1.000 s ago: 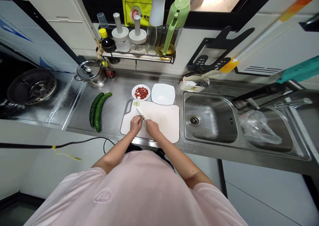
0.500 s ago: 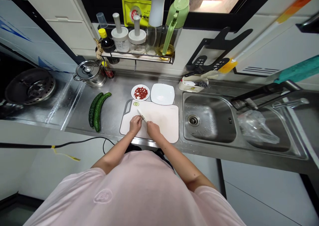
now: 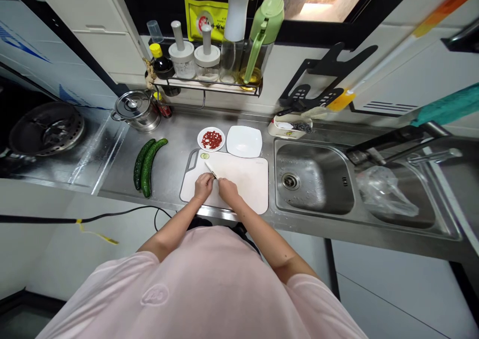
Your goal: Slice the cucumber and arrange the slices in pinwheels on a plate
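Over the white cutting board (image 3: 247, 184), the right hand's (image 3: 228, 191) fingers (image 3: 221, 181) are clenching the pale kitchen knife (image 3: 210, 170), with the handle buried in the grip and the tip aiming up and left. The left hand's (image 3: 203, 187) fingers (image 3: 199, 182) are curling down onto the board right beside the blade, and whether they're pinning anything, we can't tell from up here. The change is slight: the right hand is edging in toward the left, and the hands are now nearly touching, with the knife resting between them. Counting outward, one round cucumber slice (image 3: 204, 155) is sitting near the board's top-left corner. Two whole cucumbers (image 3: 146, 168) are lying side by side on the steel counter (image 3: 174, 132) to the left. One round plate (image 3: 211, 139) is carrying chopped red chili, one square white plate (image 3: 244, 141) is sitting beside it, and two white-lidded glass jars (image 3: 194, 62) are standing on the rack behind.
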Demonstrator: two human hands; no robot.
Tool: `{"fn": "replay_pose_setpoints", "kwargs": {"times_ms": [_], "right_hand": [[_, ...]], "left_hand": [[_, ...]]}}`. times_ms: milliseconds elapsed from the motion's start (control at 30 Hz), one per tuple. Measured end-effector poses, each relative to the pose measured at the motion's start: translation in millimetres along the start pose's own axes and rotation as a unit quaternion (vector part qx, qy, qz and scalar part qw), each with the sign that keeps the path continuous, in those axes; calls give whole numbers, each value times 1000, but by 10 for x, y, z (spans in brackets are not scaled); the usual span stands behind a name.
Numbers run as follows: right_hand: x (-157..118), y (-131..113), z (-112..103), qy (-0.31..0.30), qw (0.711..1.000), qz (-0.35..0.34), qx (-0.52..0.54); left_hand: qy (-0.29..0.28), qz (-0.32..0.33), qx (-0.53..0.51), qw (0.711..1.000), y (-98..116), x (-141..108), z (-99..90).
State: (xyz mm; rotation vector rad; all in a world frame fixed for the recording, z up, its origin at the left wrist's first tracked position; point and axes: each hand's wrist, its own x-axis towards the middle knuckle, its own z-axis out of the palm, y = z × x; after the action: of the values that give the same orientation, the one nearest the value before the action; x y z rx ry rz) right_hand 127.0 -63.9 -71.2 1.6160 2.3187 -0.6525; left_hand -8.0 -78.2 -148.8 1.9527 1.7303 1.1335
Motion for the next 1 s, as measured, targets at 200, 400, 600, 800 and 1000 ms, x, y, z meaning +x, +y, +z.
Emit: {"fn": "replay_pose_setpoints", "kwargs": {"times_ms": [200, 400, 600, 800, 1000], "right_hand": [[5, -7, 27, 12, 1000, 0, -3], [-174, 84, 100, 16, 1000, 3, 0], [-235, 133, 118, 11, 1000, 7, 6], [-72, 35, 41, 3, 1000, 8, 3], [47, -31, 1, 9, 1000, -2, -3]], "left_hand": [[11, 1, 0, 1000, -3, -9, 8], [13, 2, -1, 1000, 23, -4, -6], [17, -1, -5, 1000, 44, -2, -3], [14, -7, 2, 1000, 32, -11, 5], [11, -4, 3, 1000, 20, -11, 1]]}}
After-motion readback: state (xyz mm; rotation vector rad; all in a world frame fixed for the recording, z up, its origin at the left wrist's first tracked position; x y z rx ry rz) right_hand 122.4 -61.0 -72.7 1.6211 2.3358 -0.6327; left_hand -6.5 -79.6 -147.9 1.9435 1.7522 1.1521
